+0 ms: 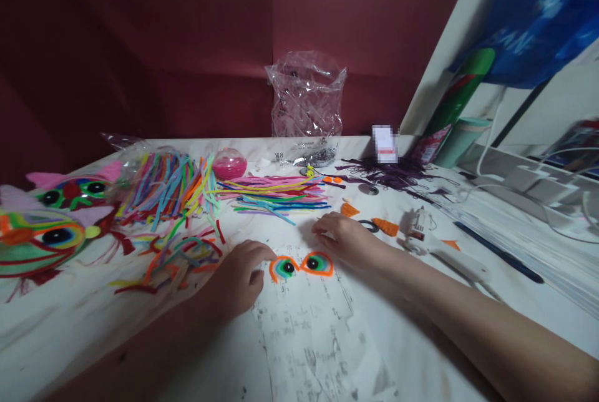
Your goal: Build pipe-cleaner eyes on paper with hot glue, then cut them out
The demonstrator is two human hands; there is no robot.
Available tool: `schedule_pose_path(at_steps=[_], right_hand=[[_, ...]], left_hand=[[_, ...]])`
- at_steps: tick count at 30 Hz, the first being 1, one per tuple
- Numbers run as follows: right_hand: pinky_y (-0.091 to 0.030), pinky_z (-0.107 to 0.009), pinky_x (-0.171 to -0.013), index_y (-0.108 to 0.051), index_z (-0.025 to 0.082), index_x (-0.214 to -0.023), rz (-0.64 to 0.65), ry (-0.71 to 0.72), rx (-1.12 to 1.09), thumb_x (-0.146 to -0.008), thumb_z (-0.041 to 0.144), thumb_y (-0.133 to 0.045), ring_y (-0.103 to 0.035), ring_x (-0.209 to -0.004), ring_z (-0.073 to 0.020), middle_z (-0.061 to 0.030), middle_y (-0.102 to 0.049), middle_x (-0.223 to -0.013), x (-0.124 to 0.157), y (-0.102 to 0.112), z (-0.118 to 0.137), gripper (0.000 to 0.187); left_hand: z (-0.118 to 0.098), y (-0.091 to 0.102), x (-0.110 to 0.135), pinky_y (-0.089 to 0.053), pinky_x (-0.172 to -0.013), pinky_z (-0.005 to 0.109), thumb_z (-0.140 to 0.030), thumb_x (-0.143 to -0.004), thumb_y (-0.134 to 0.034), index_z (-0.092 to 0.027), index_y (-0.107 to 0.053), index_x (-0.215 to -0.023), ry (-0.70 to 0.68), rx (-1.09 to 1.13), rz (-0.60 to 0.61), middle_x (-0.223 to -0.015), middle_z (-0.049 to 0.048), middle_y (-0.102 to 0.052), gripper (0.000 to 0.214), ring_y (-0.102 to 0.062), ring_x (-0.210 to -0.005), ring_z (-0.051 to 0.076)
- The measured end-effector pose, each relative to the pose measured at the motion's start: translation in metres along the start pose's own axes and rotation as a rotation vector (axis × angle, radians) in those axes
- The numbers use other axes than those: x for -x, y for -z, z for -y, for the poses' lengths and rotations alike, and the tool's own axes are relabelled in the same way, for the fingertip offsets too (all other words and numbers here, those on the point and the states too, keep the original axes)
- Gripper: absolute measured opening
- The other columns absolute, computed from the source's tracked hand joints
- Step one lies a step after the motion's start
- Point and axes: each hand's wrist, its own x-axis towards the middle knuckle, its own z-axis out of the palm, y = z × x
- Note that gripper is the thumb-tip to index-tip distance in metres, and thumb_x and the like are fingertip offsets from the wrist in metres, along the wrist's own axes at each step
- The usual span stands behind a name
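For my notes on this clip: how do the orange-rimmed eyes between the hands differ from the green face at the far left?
The orange-rimmed eyes are the smaller piece; the green face is clearly larger. The eyes lie on the paper, fully in view, while the face is cut off by the picture's left edge. The eyes have orange outlines; the face carries dark red edging.
Both have black eye centres surrounded by coloured bands.

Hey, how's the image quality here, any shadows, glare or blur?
Head view: dim light, with a shadow along the right arm's lower edge; head view: glare on the clear plastic bag; head view: orange-rimmed eyes fairly distinct, but writing on the paper too blurred to read.
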Motion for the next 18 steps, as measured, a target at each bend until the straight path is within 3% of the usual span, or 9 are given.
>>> schedule_pose_path(at_steps=[4,7,11,15,18], right_hand=[[-0.045,-0.025,-0.067,-0.064,0.017,-0.077,-0.017,0.031,-0.007,-0.075,0.006,-0.049,-0.061,-0.076,-0.018,-0.0067,-0.068,-0.079,0.0,0.0,0.001,0.018],[-0.044,-0.025,-0.058,-0.058,0.019,-0.068,-0.029,0.018,0.003,-0.077,0.014,-0.048,-0.059,-0.063,-0.0169,-0.0058,-0.065,-0.071,0.003,0.0,0.001,0.014],[-0.039,-0.027,-0.049,-0.05,0.022,-0.063,-0.069,0.012,0.033,-0.081,0.031,-0.044,-0.054,-0.052,-0.017,-0.0032,-0.059,-0.06,0.005,-0.005,-0.005,0.021],[-0.036,-0.028,-0.047,-0.044,0.024,-0.061,-0.072,0.017,0.006,-0.086,0.043,-0.035,-0.052,-0.049,-0.0171,-0.001,-0.055,-0.054,0.006,-0.014,-0.015,0.033],[-0.037,-0.028,-0.048,-0.046,0.024,-0.063,-0.051,0.013,0.005,-0.086,0.041,-0.036,-0.054,-0.051,-0.018,-0.0018,-0.058,-0.057,0.006,-0.018,-0.016,0.03]], left_hand=[[-0.001,0.01,-0.008,-0.045,-0.067,0.029,-0.01,-0.075,-0.047,-0.017,-0.059,-0.075,0.082,-0.104,-0.01,-0.073,0.0042,-0.062,0.014,-0.058,-0.073,0.018],[-0.012,0.016,-0.008,-0.04,-0.057,0.024,-0.017,-0.08,-0.051,-0.017,-0.055,-0.064,0.116,-0.181,-0.075,-0.063,0.002,-0.059,0.017,-0.055,-0.062,0.014],[-0.031,0.013,0.002,-0.035,-0.049,0.022,-0.025,-0.082,-0.055,-0.017,-0.054,-0.065,-0.121,-0.191,-0.053,-0.055,-0.0029,-0.056,0.019,-0.052,-0.051,0.009],[-0.042,0.008,0.01,-0.034,-0.047,0.024,-0.036,-0.091,-0.045,-0.018,-0.056,-0.064,-0.353,-0.326,0.02,-0.056,-0.0021,-0.059,0.034,-0.054,-0.051,0.009],[-0.046,0.016,0.005,-0.039,-0.055,0.022,-0.03,-0.093,-0.04,-0.017,-0.061,-0.073,-0.288,-0.332,-0.032,-0.066,0.0009,-0.066,0.032,-0.06,-0.061,0.01]])
